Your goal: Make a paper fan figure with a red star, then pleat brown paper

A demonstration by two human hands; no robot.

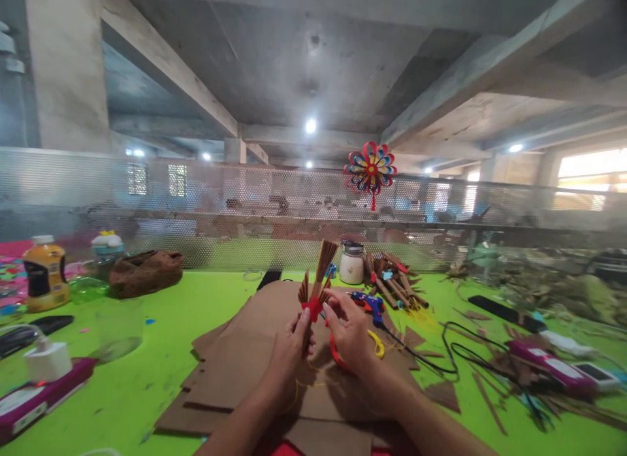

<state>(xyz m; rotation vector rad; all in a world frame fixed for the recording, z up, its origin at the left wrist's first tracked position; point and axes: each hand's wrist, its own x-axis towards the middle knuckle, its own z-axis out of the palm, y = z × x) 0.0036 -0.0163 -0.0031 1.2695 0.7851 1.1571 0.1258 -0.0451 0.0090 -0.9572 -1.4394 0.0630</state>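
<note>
A pleated brown paper craft [324, 263] stands upright in front of me, with fanned folds at the top and sides and a red piece [312, 307] across its middle. My left hand [292, 342] is closed around its lower part, thumb against the red piece. My right hand [350, 328] is closed, with thumb and index finger pinching at the right edge of the craft. By the right hand show a red curved loop [337, 356] and a yellow loop [377, 345], partly hidden by the hand. Thin yellow thread [313, 384] trails below the hands.
Stacked brown paper sheets [235, 351] lie under my hands on the green table [166, 325]. Behind are a blue glue gun [369, 306], a lidded jar [351, 263] and rolled brown pieces [396, 286]. Power strips [553, 364] and cables sit right; a plastic cup [117, 332] and bottle [46, 273] left.
</note>
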